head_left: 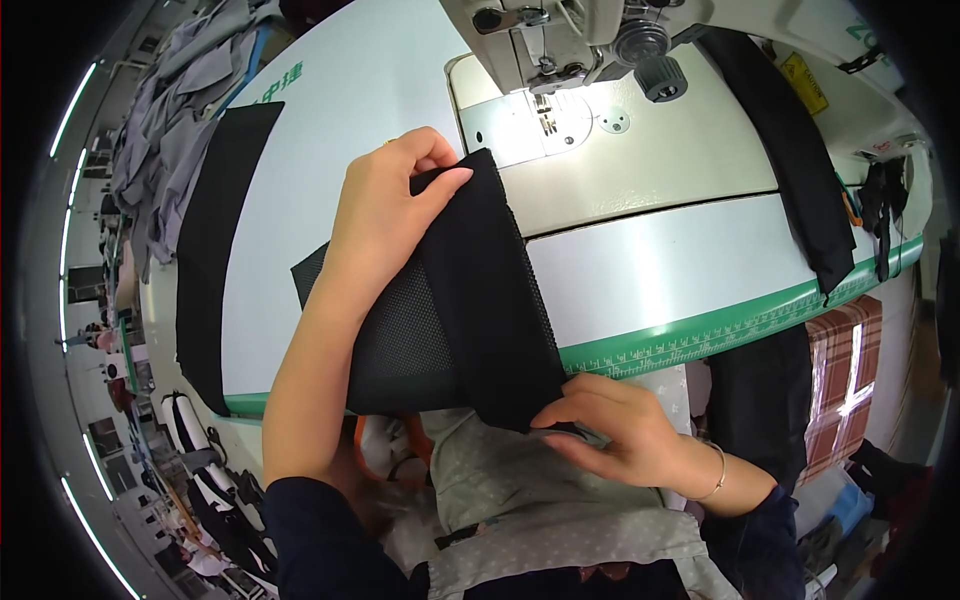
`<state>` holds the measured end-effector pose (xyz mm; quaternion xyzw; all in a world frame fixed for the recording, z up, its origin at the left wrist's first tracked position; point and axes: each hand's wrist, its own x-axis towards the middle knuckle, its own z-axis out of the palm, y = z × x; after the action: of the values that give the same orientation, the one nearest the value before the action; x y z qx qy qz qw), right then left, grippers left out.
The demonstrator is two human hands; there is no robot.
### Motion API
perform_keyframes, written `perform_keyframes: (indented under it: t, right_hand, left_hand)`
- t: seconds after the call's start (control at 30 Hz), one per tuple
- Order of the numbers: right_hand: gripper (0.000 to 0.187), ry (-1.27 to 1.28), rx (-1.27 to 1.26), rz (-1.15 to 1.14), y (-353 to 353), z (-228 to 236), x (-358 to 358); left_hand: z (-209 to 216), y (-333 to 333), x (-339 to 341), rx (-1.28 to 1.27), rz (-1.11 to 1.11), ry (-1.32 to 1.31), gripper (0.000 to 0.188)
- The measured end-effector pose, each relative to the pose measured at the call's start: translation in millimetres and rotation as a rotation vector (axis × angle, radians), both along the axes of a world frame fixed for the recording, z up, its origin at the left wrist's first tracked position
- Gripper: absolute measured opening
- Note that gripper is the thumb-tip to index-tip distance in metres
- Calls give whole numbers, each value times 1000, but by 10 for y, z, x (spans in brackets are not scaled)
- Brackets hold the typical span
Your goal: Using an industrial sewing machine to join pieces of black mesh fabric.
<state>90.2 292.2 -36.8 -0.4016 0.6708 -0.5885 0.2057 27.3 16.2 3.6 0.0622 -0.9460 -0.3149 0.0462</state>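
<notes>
A black fabric strip (490, 290) lies over a piece of black mesh fabric (405, 325), across the front edge of the sewing table. My left hand (385, 205) pinches the strip's far end between thumb and fingers, just left of the metal needle plate (510, 135). At the near end, my right hand (625, 430) is closed on the strip's corner, which hangs past the table edge. A small greyish thing shows between the right fingers, too hidden to name. The sewing machine head (560, 45) stands beyond the strip's far end, apart from the fabric.
Another black fabric strip (225, 260) lies along the table's left side. More black fabric (785, 150) drapes over the right side near the machine arm. A green ruler edge (700, 335) runs along the front. Grey garments (185, 130) are heaped at the far left.
</notes>
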Motion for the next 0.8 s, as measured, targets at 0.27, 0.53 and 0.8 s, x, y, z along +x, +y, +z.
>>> perform_keyframes:
  t: [0.27,0.53,0.8]
  right_hand:
    - [21,-22,-34,-45,11,-14,66]
    - [20,-23,-62,-88,-10,-122,118]
    - [18,43,-86,-140,-69,-163,104]
  left_hand:
    - [-10,33,-4,-11,32,-16,17]
    - [-93,17,-20,-332,-112,183,23]
    - [182,-17,-179,-184,-162,-81,10]
